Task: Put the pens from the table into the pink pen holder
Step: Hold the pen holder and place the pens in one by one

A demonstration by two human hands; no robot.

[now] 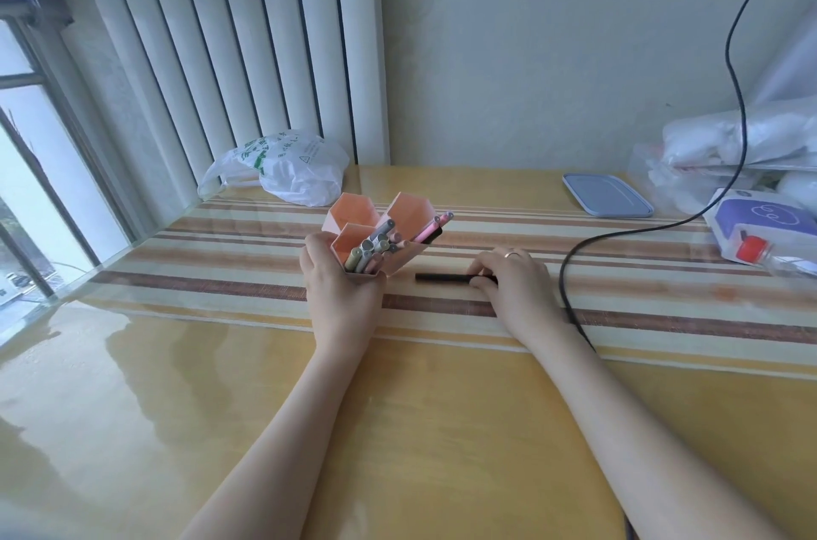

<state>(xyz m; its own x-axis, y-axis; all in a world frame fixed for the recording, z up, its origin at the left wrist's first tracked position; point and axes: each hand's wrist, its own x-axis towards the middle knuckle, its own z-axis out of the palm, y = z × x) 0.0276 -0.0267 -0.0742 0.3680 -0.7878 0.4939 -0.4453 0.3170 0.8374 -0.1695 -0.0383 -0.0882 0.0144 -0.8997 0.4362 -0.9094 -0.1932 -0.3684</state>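
Striped table point(663, 300): left hand point(340, 292) grips pink pen holder point(380, 230); right hand point(513, 283) pinches black pen point(442, 277).

1. Bright, soft daylight enters from the window point(26, 168) at left.
2. Glossy worktop point(177, 407) carries pale glare and reflections.
3. Wide-angle distortion bends edges; detail is slightly soft throughout.

Count: one pink plastic pen holder point(400, 230) with four hexagonal compartments; one black pen point(446, 277) on counter; two hands; one white plastic bag point(292, 170); one blue-grey lid point(608, 194).
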